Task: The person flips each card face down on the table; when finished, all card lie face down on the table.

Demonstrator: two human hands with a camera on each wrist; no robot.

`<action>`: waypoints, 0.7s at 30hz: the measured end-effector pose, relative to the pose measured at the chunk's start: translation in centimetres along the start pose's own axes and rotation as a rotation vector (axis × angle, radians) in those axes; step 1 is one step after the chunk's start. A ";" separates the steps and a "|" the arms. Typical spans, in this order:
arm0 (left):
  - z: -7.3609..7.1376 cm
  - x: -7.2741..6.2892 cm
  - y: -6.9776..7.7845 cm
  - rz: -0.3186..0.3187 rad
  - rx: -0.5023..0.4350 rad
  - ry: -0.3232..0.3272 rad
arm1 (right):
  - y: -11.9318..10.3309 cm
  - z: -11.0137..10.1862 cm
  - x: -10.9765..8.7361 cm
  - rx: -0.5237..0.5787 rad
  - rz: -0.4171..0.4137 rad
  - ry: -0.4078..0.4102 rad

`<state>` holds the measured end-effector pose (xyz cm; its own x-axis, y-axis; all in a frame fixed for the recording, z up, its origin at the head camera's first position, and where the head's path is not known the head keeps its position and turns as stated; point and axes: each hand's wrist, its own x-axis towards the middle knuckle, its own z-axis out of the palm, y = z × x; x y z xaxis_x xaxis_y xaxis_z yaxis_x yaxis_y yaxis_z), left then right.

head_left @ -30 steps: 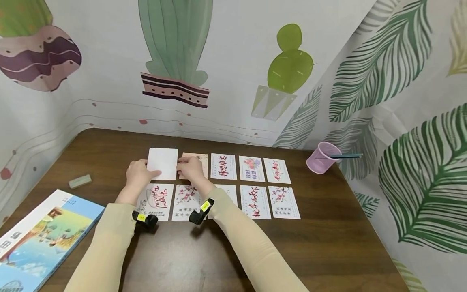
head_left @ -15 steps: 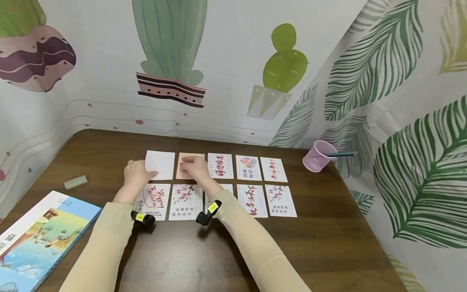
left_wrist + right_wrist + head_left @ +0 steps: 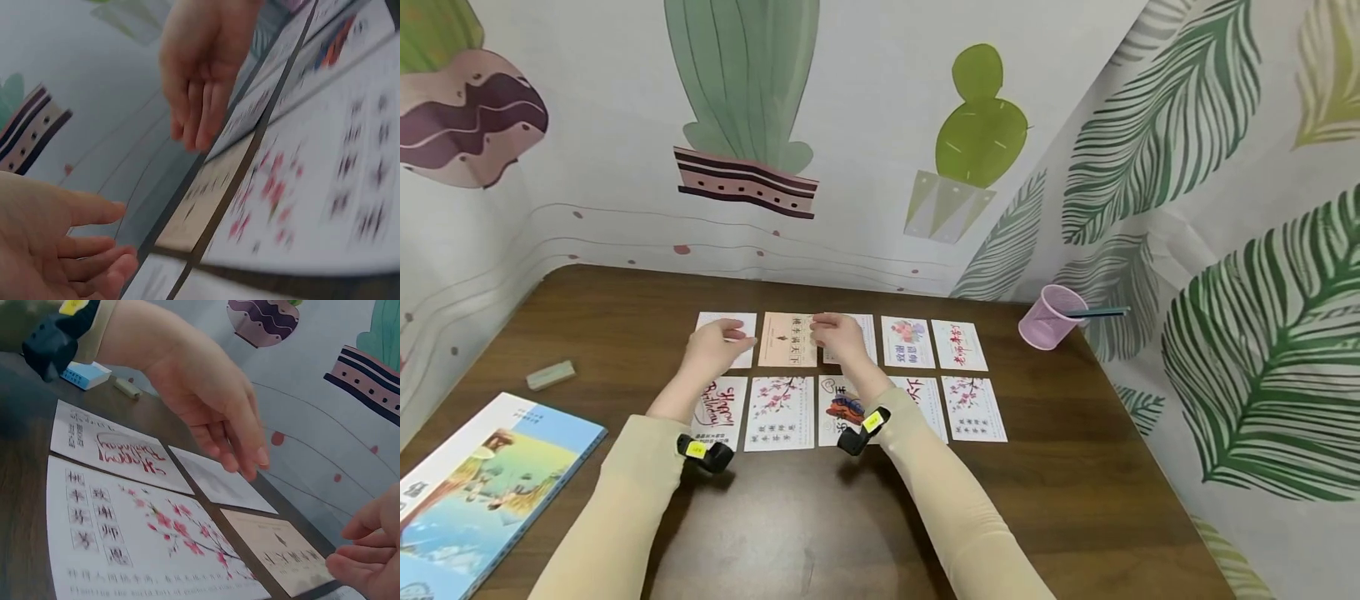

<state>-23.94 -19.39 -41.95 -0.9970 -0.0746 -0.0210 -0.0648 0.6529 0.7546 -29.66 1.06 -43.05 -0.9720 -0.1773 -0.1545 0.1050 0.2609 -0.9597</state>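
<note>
Two rows of small printed cards lie flat on the table. My left hand is over the plain white card at the back row's left end, its fingers loosely bent and holding nothing. Beside that card lies a peach card with dark characters. My right hand hovers at the peach card's right edge, partly covering the third card; its fingers hold nothing. In the front row are a red "Happy Birthday" card, a pink blossom card and a card with an orange and dark picture.
A colourful boxed book lies at the left, with a pale eraser-like block behind it. At the back right a pink cup holds dark pencils. Patterned cloth hangs behind the table.
My left hand has let go of the white card's left side and moved right over it. My right hand has moved right, from the white card's edge across the peach card, uncovering it.
</note>
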 end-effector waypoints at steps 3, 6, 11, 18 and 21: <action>0.9 0.2 1.1 0.011 -0.023 -0.050 | 0.2 -0.6 0.0 -0.053 0.018 -0.026; 1.9 0.5 1.8 0.017 -0.013 -0.062 | 0.3 -0.9 -0.2 -0.122 0.026 -0.058; 2.9 0.8 2.2 0.014 0.025 -0.093 | 0.1 -0.7 -0.7 -0.206 0.024 -0.079; 3.2 1.3 2.4 -0.005 0.068 -0.126 | 0.3 -0.5 -1.0 -0.285 -0.012 -0.094; 3.3 1.3 2.6 -0.012 0.070 -0.137 | 0.5 -0.4 -1.0 -0.332 -0.030 -0.098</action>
<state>-25.55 -15.34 -42.20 -0.9923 0.0175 -0.1229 -0.0750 0.7043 0.7060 -28.73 1.75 -43.31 -0.9471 -0.2755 -0.1645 -0.0133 0.5460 -0.8377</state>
